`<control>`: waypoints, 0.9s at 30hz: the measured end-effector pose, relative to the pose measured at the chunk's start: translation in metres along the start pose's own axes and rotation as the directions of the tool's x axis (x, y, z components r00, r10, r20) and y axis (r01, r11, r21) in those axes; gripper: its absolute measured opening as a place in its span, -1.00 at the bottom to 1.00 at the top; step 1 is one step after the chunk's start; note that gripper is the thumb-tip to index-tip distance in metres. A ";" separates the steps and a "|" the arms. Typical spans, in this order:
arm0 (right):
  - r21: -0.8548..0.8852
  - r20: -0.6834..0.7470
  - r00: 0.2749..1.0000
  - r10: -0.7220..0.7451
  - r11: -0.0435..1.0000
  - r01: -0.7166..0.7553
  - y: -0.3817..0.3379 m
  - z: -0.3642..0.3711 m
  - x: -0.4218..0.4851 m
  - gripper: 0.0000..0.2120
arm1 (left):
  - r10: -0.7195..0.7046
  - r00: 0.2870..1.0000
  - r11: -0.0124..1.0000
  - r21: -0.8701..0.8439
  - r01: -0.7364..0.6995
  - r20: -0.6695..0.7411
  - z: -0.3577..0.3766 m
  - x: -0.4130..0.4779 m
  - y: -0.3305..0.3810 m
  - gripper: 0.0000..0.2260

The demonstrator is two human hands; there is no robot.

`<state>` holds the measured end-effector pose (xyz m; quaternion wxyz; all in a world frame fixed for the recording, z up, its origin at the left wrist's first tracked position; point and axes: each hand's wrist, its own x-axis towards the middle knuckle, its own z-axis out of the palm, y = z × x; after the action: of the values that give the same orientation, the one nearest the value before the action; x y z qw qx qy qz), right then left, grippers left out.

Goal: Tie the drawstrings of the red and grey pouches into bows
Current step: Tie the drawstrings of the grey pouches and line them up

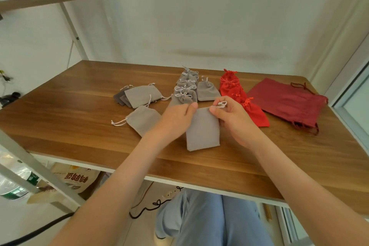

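Both hands work at the mouth of a flat grey velvet drawstring pouch point(202, 132), which lies near the front middle of the brown wooden counter point(79, 122). The left hand point(175, 119) pinches the pouch's upper left corner with curled fingers. The right hand point(234, 121) pinches the white drawstring point(222, 104) at the upper right corner. Just behind, a row of grey pouches with tied bows point(185, 90) runs toward the wall, with a row of bright red tied pouches point(239, 96) to its right. Untied grey pouches point(142, 96) lie to the left, and a large dark red cloth bag point(289, 104) lies far right.
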<state>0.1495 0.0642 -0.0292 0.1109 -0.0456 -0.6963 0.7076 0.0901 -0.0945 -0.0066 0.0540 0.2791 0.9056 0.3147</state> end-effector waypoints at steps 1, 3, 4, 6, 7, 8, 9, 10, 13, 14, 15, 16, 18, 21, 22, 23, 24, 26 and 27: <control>-0.016 -0.017 1.000 -0.004 1.000 0.004 0.000 -0.004 -0.002 -0.96 | -0.014 1.000 0.999 0.029 0.014 -0.021 0.005 -0.001 0.002 -0.57; -0.069 -0.086 0.996 0.003 0.998 -0.009 0.003 -0.016 -0.007 -0.94 | -0.007 0.997 0.996 0.085 0.013 -0.080 0.013 -0.001 0.010 -0.53; -0.076 -0.131 0.991 0.018 0.997 -0.028 0.004 -0.021 -0.008 -0.92 | 0.001 0.994 0.996 0.085 0.009 -0.114 0.015 -0.001 0.012 -0.53; -0.025 -0.231 0.971 0.062 0.997 -0.070 0.007 -0.032 -0.011 -0.88 | 0.009 0.987 0.999 0.035 -0.004 -0.160 0.021 0.002 0.015 -0.60; 0.007 -0.276 0.958 0.083 0.996 -0.085 0.009 -0.037 -0.012 -0.86 | 0.006 0.986 1.000 -0.008 -0.007 -0.166 0.024 0.003 0.015 -0.66; 0.032 -0.316 0.943 0.105 0.995 -0.099 0.010 -0.042 -0.014 -0.85 | -0.002 0.987 0.998 -0.061 -0.008 -0.158 0.027 0.005 0.013 -0.71; 0.048 -0.350 0.929 0.121 0.993 -0.112 0.011 -0.047 -0.016 -0.85 | -0.005 0.990 0.994 -0.110 -0.011 -0.142 0.030 0.005 0.013 -0.74; 0.053 -0.376 0.917 0.135 0.991 -0.124 0.012 -0.052 -0.018 -0.86 | -0.001 0.993 0.990 -0.138 -0.016 -0.119 0.032 0.004 0.012 -0.76; 0.047 -0.417 0.895 0.156 0.988 -0.150 0.013 -0.059 -0.022 -0.87 | 0.059 0.998 0.994 -0.086 -0.062 -0.037 0.035 0.001 0.013 -0.66; 0.037 -0.420 0.893 0.159 0.987 -0.158 0.013 -0.060 -0.023 -0.87 | 0.071 0.997 0.995 -0.069 -0.071 -0.006 0.034 0.000 0.014 -0.60; 0.011 -0.421 0.893 0.156 0.986 -0.166 0.012 -0.060 -0.025 -0.87 | 0.069 0.997 0.996 -0.065 -0.067 0.030 0.032 -0.001 0.015 -0.57; -0.034 -0.420 0.897 0.139 0.985 -0.169 0.010 -0.061 -0.027 -0.87 | 0.061 0.996 0.996 -0.065 -0.056 0.069 0.032 -0.001 0.015 -0.56; -0.137 -0.384 0.921 0.068 0.982 -0.130 0.003 -0.062 -0.032 -0.86 | 0.067 0.989 0.997 -0.040 -0.062 0.136 0.031 0.000 0.013 -0.63; -0.277 -0.194 0.980 -0.035 0.961 -0.021 -0.011 -0.059 -0.039 -0.79 | 0.108 0.975 0.993 -0.074 -0.095 0.192 0.033 0.000 0.016 -0.71; -0.334 -0.101 0.994 -0.043 0.943 0.007 -0.015 -0.057 -0.041 -0.75 | 0.131 0.969 0.987 -0.115 -0.108 0.208 0.035 0.000 0.019 -0.72; -0.388 -0.011 0.999 -0.043 0.921 0.036 -0.017 -0.054 -0.042 -0.71 | 0.159 0.960 0.979 -0.163 -0.124 0.229 0.035 -0.001 0.023 -0.73; -0.438 0.063 0.997 -0.036 0.897 0.060 -0.017 -0.052 -0.042 -0.68 | 0.188 0.950 0.969 -0.203 -0.139 0.249 0.035 -0.002 0.028 -0.74; -0.521 0.140 0.990 0.000 0.850 0.073 -0.016 -0.048 -0.042 -0.71 | 0.229 0.941 0.954 -0.249 -0.165 0.251 0.033 -0.003 0.035 -0.79; -0.550 0.146 0.989 0.025 0.833 0.060 -0.014 -0.047 -0.042 -0.76 | 0.238 0.943 0.952 -0.247 -0.179 0.232 0.033 -0.002 0.037 -0.81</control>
<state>0.2017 0.1008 -0.0198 0.0481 -0.0171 -0.8777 0.4766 0.1184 -0.0535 -0.0110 0.1690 0.4047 0.8149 0.3790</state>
